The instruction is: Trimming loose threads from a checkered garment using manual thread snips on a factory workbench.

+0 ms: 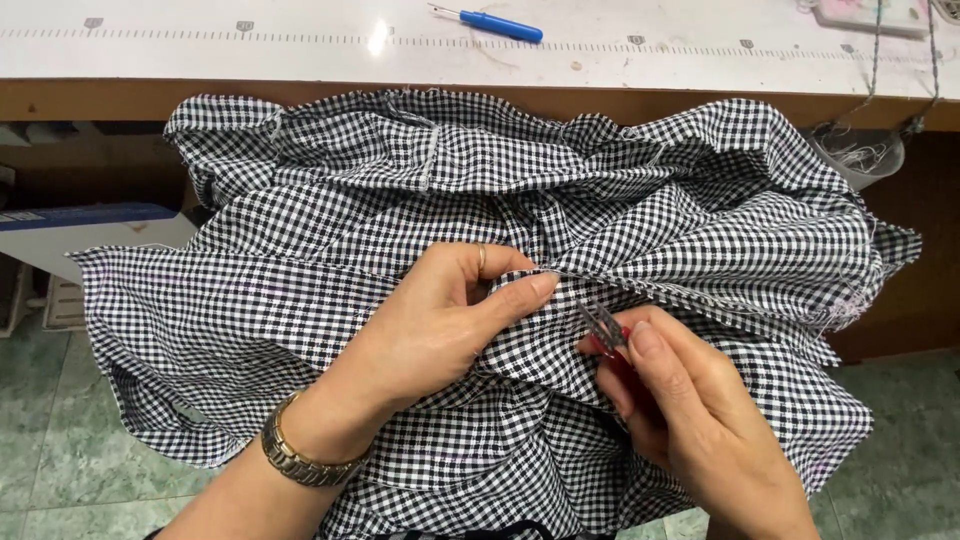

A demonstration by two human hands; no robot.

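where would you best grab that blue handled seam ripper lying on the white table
Probably by the thick blue handle of the blue-handled seam ripper, pinched across its sides from above. It lies flat on the white table, and the thin metal tip points left, so keep fingers off that end.

Sewing workshop / tailoring bench.
White worktable (650,55) w/ ruler scale along the top, wooden front edge; blue-handled seam ripper (500,24) lying on it; loose thread tails (870,150) hanging at rt. Checked blk-white fabric (300,280) bunched below the table, red-handled thread snips (605,330) at a seam. Green tiled floor (60,400) underneath.
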